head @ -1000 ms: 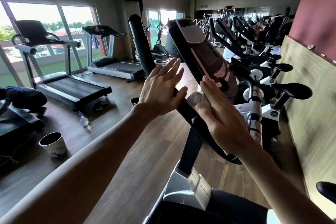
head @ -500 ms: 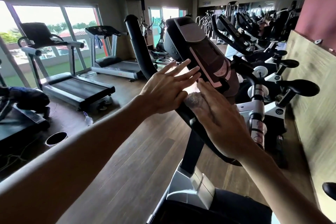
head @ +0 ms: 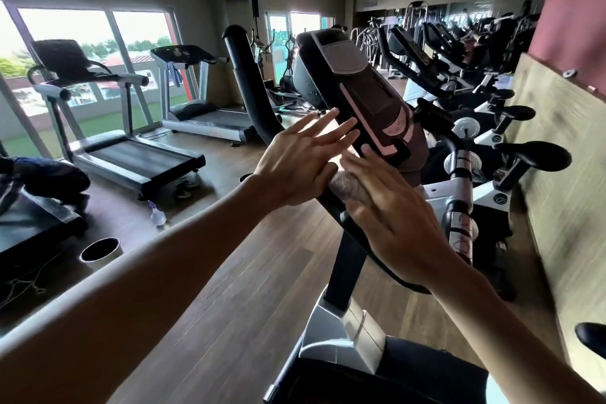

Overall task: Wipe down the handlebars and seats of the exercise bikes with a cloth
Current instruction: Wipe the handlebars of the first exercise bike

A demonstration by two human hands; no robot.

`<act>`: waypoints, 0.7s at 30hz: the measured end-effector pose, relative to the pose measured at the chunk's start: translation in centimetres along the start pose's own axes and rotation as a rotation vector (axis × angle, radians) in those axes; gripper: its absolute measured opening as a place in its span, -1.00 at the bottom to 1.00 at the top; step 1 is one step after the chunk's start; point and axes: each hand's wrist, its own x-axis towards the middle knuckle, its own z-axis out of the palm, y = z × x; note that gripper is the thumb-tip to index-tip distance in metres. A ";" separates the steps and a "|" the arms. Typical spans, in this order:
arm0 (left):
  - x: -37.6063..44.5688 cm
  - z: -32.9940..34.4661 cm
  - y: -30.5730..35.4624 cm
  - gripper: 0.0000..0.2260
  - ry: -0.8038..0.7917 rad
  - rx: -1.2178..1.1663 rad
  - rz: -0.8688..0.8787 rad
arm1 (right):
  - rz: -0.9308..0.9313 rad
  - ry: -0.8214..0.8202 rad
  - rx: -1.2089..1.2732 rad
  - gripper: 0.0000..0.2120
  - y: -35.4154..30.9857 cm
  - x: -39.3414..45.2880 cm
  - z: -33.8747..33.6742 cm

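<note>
An exercise bike stands right in front of me, its black console (head: 357, 98) tilted up and its black handlebar (head: 254, 85) curving up on the left. A small grey cloth (head: 347, 188) lies on the handlebar below the console. My right hand (head: 390, 216) presses the cloth against the bar with straight fingers, fingertips near the console's lower edge. My left hand (head: 301, 161) is spread flat, fingers straight, reaching toward the console's left side just above the cloth. The bar under both hands is mostly hidden.
More exercise bikes (head: 485, 154) line the wooden wall panel on the right. Two treadmills (head: 131, 154) stand by the windows at left. A spray bottle (head: 157, 215) and a round bin (head: 100, 252) sit on the wood floor left of me.
Both hands have slid up the handlebar toward the console, the right one carrying the cloth along. My left fingers now reach the console's edge.
</note>
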 end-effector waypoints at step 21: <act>0.7 -0.5 7.7 -0.54 0.038 -0.618 -0.341 | -0.013 -0.019 -0.252 -0.55 9.5 -10.1 -2.1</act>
